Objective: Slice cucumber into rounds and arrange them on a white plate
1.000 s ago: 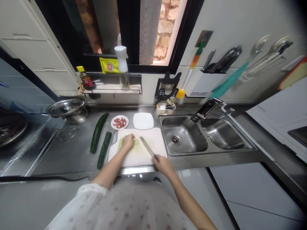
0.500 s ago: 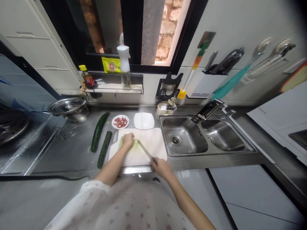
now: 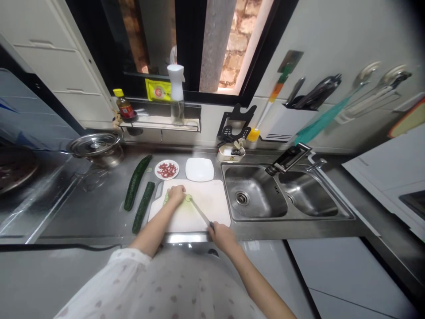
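Observation:
My left hand (image 3: 175, 195) lies curled over a row of pale green cucumber slices (image 3: 166, 199) on the white cutting board (image 3: 212, 204), pressing them down. My right hand (image 3: 222, 234) grips the handle of a kitchen knife (image 3: 199, 210) at the board's near edge. The blade points up and left, and its tip touches a single cucumber slice (image 3: 188, 198) next to my left fingers.
A whole cucumber (image 3: 137, 181) and a half cucumber (image 3: 143, 207) lie left of the board. Behind it stand a small plate of chopped red chilli (image 3: 166, 169) and an empty white dish (image 3: 199, 169). A double sink (image 3: 282, 195) lies right, a lidded pot (image 3: 96, 148) far left.
The knife blade has swung left across the board until its tip meets the slice by my left hand. My left hand has stayed on the cucumber slices.

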`<state>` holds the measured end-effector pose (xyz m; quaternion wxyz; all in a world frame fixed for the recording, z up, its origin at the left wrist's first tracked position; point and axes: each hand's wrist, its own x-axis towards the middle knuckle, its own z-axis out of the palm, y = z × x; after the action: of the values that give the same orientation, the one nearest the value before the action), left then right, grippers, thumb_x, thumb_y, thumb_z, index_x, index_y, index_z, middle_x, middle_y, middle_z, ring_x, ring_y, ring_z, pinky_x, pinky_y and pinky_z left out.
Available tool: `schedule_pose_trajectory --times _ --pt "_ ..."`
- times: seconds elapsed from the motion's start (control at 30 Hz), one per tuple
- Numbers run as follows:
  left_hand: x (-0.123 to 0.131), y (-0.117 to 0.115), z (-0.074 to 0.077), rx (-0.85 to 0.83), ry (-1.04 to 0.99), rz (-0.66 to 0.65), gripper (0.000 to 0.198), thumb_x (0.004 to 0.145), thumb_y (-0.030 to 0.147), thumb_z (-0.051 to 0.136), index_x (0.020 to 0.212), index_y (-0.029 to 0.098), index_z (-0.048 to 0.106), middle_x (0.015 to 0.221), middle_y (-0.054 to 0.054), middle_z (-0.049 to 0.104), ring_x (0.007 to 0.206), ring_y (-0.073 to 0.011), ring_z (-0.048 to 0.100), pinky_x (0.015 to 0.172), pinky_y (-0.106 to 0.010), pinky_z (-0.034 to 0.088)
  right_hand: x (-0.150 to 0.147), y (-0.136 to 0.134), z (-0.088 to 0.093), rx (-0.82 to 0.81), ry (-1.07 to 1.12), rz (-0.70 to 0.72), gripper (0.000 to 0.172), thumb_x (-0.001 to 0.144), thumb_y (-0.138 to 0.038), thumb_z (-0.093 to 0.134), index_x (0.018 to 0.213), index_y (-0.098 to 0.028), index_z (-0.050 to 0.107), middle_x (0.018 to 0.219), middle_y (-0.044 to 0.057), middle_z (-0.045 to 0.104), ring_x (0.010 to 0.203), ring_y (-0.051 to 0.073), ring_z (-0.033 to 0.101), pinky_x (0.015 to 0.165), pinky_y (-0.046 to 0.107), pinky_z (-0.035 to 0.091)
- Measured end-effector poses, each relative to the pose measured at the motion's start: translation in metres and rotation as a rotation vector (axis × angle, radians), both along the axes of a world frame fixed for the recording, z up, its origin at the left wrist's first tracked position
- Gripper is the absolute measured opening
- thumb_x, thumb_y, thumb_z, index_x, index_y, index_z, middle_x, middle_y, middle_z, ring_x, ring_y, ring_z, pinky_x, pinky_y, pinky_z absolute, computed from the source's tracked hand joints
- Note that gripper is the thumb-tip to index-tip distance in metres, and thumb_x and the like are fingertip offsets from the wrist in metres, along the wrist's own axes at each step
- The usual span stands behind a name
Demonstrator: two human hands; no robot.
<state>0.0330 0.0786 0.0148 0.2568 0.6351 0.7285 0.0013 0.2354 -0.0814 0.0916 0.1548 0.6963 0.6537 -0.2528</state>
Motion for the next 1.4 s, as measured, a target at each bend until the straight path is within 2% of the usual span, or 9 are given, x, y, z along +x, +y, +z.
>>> schedule_pose_trajectory --times 0.23,0.53,1.4 --pt "0.002 -0.002 0.003 0.016 0.004 0.004 0.019 0.077 0.028 0.063 0.096 0.026 0.066 0.103 -0.007 0.070 0.109 -0.0254 0.057 0.092 -0.037 0.035 0.000 0.001 -0.011 -0.011 0.000 0.013 0.036 0.095 -0.038 0.038 0.113 -0.016 0.060 0.103 0.016 0.069 0.100 0.026 0.065 0.077 0.032 0.045" --pt "0.000 -0.002 0.000 0.024 -0.002 -0.004 0.018 0.078 0.026 0.062 0.096 0.025 0.065 0.106 -0.008 0.069 0.109 -0.0255 0.056 0.091 -0.037 0.035 -0.001 0.009 -0.027 0.045 0.030 0.039 0.035 0.096 -0.037 0.036 0.109 -0.016 0.061 0.101 0.015 0.069 0.097 0.023 0.066 0.076 0.031 0.045" --pt "0.001 0.000 0.010 0.009 0.026 -0.055 0.016 0.076 0.025 0.062 0.092 0.022 0.066 0.107 -0.009 0.069 0.107 -0.0268 0.059 0.092 -0.039 0.036 -0.004 0.019 -0.011 -0.003 0.051 0.032 0.037 0.094 -0.038 0.038 0.110 -0.016 0.063 0.107 0.015 0.068 0.099 0.025 0.065 0.076 0.032 0.046"
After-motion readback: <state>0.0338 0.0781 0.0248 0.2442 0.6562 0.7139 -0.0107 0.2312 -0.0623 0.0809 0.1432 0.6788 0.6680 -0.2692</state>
